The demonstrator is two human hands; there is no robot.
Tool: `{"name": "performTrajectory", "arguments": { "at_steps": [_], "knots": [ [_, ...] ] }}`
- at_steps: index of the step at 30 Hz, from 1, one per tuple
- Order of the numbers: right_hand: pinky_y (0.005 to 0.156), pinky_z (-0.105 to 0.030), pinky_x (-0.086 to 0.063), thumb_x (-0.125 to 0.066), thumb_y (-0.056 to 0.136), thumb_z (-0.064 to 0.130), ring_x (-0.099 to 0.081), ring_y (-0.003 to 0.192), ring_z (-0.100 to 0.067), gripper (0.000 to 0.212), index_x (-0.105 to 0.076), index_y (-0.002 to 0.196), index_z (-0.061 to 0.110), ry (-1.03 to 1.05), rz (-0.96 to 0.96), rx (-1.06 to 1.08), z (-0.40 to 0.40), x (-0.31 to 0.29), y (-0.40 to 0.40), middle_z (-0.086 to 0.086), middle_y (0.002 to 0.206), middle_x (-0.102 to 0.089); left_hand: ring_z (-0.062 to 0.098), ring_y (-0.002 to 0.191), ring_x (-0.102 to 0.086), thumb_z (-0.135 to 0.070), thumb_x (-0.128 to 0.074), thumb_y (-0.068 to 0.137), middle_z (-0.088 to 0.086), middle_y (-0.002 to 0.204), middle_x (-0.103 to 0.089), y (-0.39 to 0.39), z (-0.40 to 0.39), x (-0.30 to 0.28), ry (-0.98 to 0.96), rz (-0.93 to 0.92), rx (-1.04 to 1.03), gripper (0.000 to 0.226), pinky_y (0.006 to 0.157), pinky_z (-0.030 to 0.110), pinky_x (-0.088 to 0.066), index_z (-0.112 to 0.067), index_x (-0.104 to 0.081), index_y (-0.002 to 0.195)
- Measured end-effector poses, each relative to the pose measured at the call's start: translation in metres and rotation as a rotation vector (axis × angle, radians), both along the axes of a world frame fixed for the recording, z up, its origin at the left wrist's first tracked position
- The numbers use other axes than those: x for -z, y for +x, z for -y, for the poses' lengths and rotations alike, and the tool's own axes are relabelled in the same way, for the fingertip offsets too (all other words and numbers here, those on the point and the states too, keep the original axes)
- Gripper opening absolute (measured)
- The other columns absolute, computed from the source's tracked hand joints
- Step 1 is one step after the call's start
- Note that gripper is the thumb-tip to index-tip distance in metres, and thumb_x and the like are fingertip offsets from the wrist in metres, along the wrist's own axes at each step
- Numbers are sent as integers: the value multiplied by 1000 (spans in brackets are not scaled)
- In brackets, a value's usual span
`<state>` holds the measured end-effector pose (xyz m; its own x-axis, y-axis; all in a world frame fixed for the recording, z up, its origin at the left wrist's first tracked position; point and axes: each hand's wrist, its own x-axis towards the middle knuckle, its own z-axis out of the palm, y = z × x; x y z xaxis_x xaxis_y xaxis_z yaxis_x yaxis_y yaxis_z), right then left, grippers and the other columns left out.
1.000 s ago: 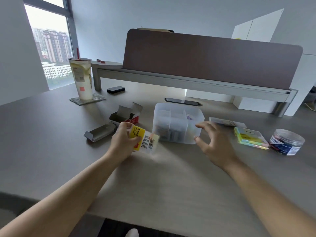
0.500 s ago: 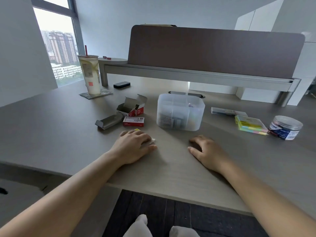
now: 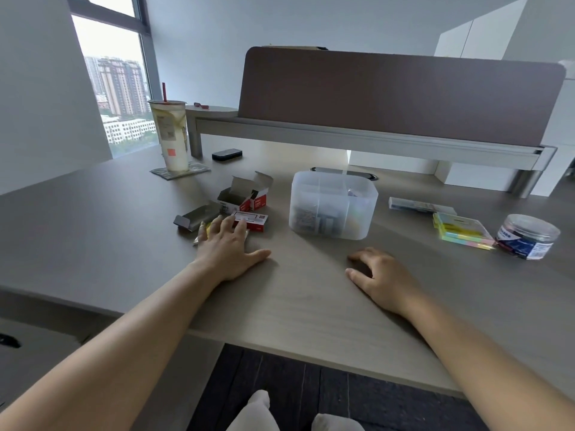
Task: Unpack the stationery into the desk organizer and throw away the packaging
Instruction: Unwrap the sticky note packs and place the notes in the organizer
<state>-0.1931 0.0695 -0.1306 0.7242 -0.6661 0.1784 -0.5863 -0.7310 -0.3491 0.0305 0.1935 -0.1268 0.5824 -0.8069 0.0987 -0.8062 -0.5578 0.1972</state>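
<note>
left hand [image 3: 228, 248] lies flat on the wrapper [image 3: 199, 236], right hand [image 3: 381, 276] rests loosely curled and empty; sweep wrapper and boxes [image 3: 245, 195] together, avoiding the organizer [image 3: 333, 209].

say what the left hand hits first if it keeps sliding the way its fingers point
Probably the closed red box: the left hand's fingertips already lie at its near edge, covering a yellow wrapper.

An office is indicated by a long grey-brown laminate desk [image 3: 93, 231] fitted with a brown fabric partition screen [image 3: 389, 98], and by a tall window [image 3: 118, 98] through which high-rise blocks are seen.
</note>
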Motion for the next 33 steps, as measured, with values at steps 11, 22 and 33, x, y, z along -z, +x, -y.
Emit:
{"name": "performTrajectory", "arguments": {
  "at_steps": [11,22,33],
  "knots": [
    [103,-30,-30,-50,89,26,-38,126,-25,45,-42,129,9,2,-3,216,49,-9,-47,-11,137,-41,16,139,-17,-48,-51,83,-1,150,-27,-80,46,-13,-93,-24,529,70,113,31,-20,-21,-24,141],
    [113,-40,-17,-48,88,34,-16,140,-29,64,-19,141,11,-94,-52,514,142,-4,-85,-13,151,-20,14,137,-20,-58,-45,82,-3,148,-26,-102,96,-6,61,-51,619,69,111,31,-20,-27,-22,139],
    [91,-37,-39,-49,88,20,-48,117,-30,32,-55,119,12,-317,-19,394,133,-9,-85,-11,126,-57,15,136,-22,-68,-31,63,-2,146,-28,-102,95,-4,39,-87,598,88,109,29,-22,-28,-20,140]
  ]
}}
